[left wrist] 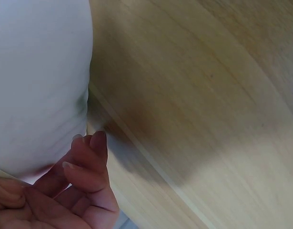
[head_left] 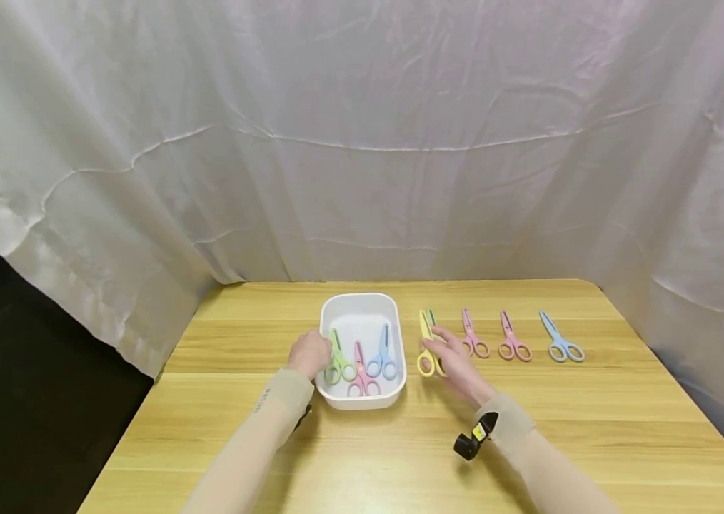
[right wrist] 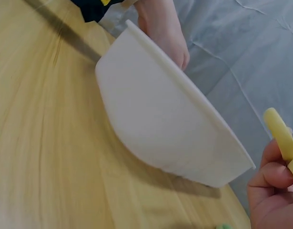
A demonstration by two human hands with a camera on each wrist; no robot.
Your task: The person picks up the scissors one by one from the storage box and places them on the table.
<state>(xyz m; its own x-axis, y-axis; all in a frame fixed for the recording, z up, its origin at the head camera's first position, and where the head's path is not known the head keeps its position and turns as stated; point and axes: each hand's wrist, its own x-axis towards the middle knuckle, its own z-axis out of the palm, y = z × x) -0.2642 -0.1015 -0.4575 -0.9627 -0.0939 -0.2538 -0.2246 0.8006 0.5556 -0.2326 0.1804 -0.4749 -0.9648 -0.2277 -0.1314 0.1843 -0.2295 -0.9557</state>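
Note:
My left hand (head_left: pixel 310 353) grips the left rim of a white plastic bin (head_left: pixel 362 404); in the left wrist view its fingers (left wrist: pixel 86 157) curl against the outer wall. Inside the bin lie green scissors (head_left: pixel 339 355), pink scissors (head_left: pixel 360 365) and blue scissors (head_left: pixel 383 351). Just right of the bin, my right hand (head_left: pixel 458 364) holds yellow scissors (head_left: pixel 425 325) by the handle side, blades pointing away. The right wrist view shows part of the yellow handle (right wrist: pixel 279 133) between the fingers. Green scissors (head_left: pixel 432 316) lie partly hidden behind the yellow pair.
To the right of my right hand, two pink scissors (head_left: pixel 468 330) (head_left: pixel 508 332) and blue scissors (head_left: pixel 553 332) lie in a row on the wooden table (head_left: pixel 362 464). A grey curtain (head_left: pixel 375 200) hangs behind the table's far edge.

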